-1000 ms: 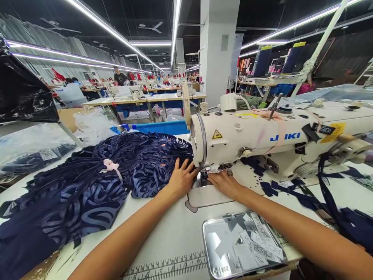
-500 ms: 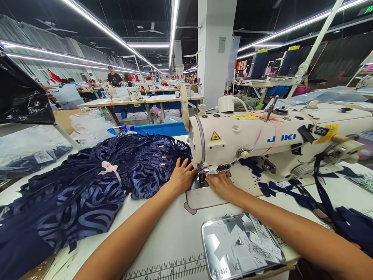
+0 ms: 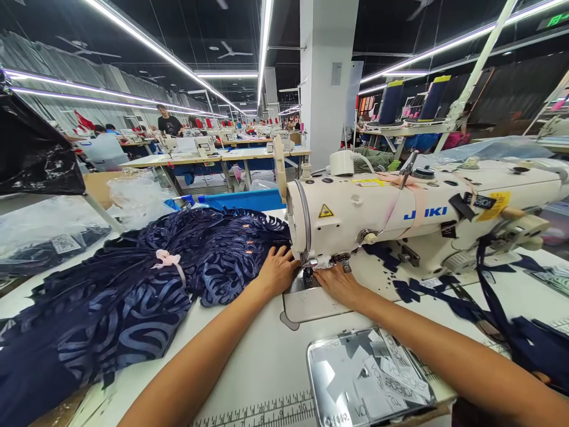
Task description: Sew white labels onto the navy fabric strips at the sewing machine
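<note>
A cream sewing machine (image 3: 400, 219) stands on the white table (image 3: 249, 362). Left of it lies a heap of navy patterned fabric (image 3: 146, 284) with a small pink bow (image 3: 166, 259). My left hand (image 3: 276, 271) lies flat with fingers spread on the fabric's edge, just left of the needle. My right hand (image 3: 338, 283) rests on the machine bed right of the presser foot (image 3: 310, 274), fingers pressed down at the needle; what is under them is hidden.
A metal tray (image 3: 368, 376) of printed labels sits at the table's front edge. Navy straps and scraps (image 3: 448, 296) trail under the machine arm to the right. Plastic bags (image 3: 48, 231) lie far left. Other sewing stations and people fill the background.
Both hands stay at the needle; the view has shifted slightly. The fabric edge under my left hand has hardly moved.
</note>
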### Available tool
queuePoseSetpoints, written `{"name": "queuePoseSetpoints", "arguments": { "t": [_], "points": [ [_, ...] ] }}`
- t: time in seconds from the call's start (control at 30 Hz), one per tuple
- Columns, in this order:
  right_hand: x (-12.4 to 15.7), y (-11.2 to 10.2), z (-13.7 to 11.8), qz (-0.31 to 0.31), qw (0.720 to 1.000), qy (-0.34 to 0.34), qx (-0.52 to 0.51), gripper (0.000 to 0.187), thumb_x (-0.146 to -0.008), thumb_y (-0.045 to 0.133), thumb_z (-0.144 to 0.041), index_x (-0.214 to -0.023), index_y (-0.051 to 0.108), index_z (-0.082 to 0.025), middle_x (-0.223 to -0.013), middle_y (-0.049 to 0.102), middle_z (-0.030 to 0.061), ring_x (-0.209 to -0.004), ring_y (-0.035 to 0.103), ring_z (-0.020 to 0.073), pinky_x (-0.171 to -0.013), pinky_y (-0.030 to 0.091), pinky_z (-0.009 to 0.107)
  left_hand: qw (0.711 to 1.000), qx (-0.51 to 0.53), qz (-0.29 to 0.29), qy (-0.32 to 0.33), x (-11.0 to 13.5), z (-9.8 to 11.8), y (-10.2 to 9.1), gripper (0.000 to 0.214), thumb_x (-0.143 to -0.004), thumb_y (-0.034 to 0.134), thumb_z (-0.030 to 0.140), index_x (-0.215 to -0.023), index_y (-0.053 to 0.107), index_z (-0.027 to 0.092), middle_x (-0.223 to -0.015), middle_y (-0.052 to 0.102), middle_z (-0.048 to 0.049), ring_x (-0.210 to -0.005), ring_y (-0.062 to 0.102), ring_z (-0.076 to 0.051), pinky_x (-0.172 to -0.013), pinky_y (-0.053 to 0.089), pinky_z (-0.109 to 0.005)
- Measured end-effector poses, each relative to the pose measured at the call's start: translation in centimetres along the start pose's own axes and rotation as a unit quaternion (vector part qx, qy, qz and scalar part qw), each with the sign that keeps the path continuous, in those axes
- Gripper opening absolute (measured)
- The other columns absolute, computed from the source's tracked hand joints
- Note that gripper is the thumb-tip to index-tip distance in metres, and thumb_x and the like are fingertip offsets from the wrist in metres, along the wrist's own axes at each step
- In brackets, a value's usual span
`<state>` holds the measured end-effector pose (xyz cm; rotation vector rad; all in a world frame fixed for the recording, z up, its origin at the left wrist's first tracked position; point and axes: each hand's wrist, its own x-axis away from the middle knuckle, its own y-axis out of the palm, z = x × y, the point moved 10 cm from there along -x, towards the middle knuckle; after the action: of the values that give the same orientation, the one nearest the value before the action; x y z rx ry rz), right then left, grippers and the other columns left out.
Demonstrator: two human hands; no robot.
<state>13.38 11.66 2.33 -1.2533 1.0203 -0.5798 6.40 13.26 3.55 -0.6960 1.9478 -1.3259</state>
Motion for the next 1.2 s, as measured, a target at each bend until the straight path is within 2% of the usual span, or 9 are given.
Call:
{"name": "queuePoseSetpoints", "arguments": {
  "t": [0.17,0.37,0.5,0.67,0.77,0.83,0.93,1.03,1.2],
  "points": [
    [-0.3,1.0,1.3,-0.026,1.0,0.016,-0.007,0.029,-0.085,0.038,-0.014,-0.083,0.066,-0.019,-0.079,0.067,0.0066,-0.08,0.059,0.0216,-0.073,0.042,0.031,0.999,-0.027,-0.023,-0.041,0.2,-2.1,0.4,0.022,-0.08,0.043,0.015,-0.089,0.063,0.019,-0.091,0.059,-0.0104,-0.091,0.049,-0.025,-0.066,0.038,-0.034],
    [-0.3,0.6,0.8,-0.016,1.0,0.0,0.008,0.03,-0.082,0.037,-0.01,-0.082,0.065,-0.02,-0.077,0.067,0.0053,-0.077,0.059,0.0191,-0.072,0.042,0.029,0.992,-0.061,-0.035,-0.106,1.3,-6.7,0.8,0.032,-0.079,0.039,0.009,-0.104,0.058,0.018,-0.098,0.058,-0.0105,-0.088,0.049,-0.023,-0.062,0.037,-0.031],
    [-0.1,1.4,0.9,-0.058,0.998,0.008,0.016,0.029,-0.081,0.038,-0.008,-0.08,0.066,-0.017,-0.077,0.067,0.0074,-0.075,0.06,0.02,-0.068,0.042,0.029,0.987,-0.084,-0.048,-0.125,2.9,-8.4,-0.1,0.028,-0.079,0.037,0.007,-0.09,0.062,0.013,-0.099,0.057,-0.0134,-0.089,0.049,-0.025,-0.065,0.038,-0.033],
    [-0.5,1.0,1.2,-0.061,0.998,0.003,-0.007,0.03,-0.085,0.037,-0.011,-0.09,0.066,-0.017,-0.086,0.067,0.0076,-0.081,0.06,0.02,-0.068,0.042,0.027,0.992,-0.072,-0.099,-0.043,5.3,-5.4,-1.9,0.017,-0.072,0.046,0.01,-0.075,0.063,0.012,-0.084,0.06,-0.012,-0.086,0.052,-0.025,-0.074,0.037,-0.036],
    [-0.4,0.1,0.9,-0.062,0.998,-0.008,-0.023,0.027,-0.085,0.04,-0.014,-0.097,0.063,-0.017,-0.093,0.066,0.0072,-0.086,0.059,0.0195,-0.072,0.042,0.027,0.989,0.042,-0.136,-0.029,6.7,-2.7,-2.1,0.015,-0.07,0.048,0.021,-0.062,0.058,0.015,-0.069,0.06,-0.0069,-0.069,0.054,-0.02,-0.067,0.038,-0.031],
    [0.3,-0.8,0.6,-0.059,0.997,-0.016,-0.036,0.026,-0.083,0.043,-0.014,-0.101,0.061,-0.018,-0.094,0.065,0.0063,-0.087,0.058,0.0189,-0.075,0.042,0.028,0.98,0.141,-0.128,-0.066,7.3,-1.8,-2.3,0.023,-0.073,0.04,0.026,-0.056,0.053,0.017,-0.058,0.056,-0.0032,-0.058,0.051,-0.016,-0.058,0.036,-0.027],
    [2.7,-3.1,-0.2,-0.001,0.997,-0.058,-0.06,0.023,-0.083,0.044,-0.014,-0.1,0.06,-0.016,-0.099,0.063,0.0071,-0.091,0.056,0.0178,-0.082,0.041,0.029,0.938,0.311,-0.08,-0.134,7.8,-1.9,-2.1,0.027,-0.074,0.035,0.038,-0.064,0.052,0.019,-0.053,0.052,0.0013,-0.05,0.046,-0.014,-0.051,0.034,-0.023],
    [6.7,-5.6,0.6,0.071,0.993,-0.069,-0.067,0.021,-0.083,0.045,-0.014,-0.099,0.058,-0.014,-0.102,0.061,0.0082,-0.093,0.053,0.0173,-0.084,0.039,0.03,0.866,0.457,-0.081,-0.186,8.1,-2.4,-1.0,0.036,-0.066,0.043,0.053,-0.077,0.057,0.021,-0.052,0.053,0.0027,-0.049,0.046,-0.015,-0.047,0.035,-0.023],
    [12.9,-7.9,7.4,0.074,0.995,0.067,0.011,0.019,-0.084,0.042,-0.014,-0.081,0.061,-0.015,-0.082,0.062,0.007,-0.077,0.056,0.016,-0.07,0.042,0.026,0.768,0.583,-0.093,-0.248,8.7,-3.2,-0.2,0.04,-0.053,0.055,0.054,-0.071,0.06,0.019,-0.059,0.056,0.0001,-0.058,0.052,-0.018,-0.054,0.043,-0.025]
  ]
}}
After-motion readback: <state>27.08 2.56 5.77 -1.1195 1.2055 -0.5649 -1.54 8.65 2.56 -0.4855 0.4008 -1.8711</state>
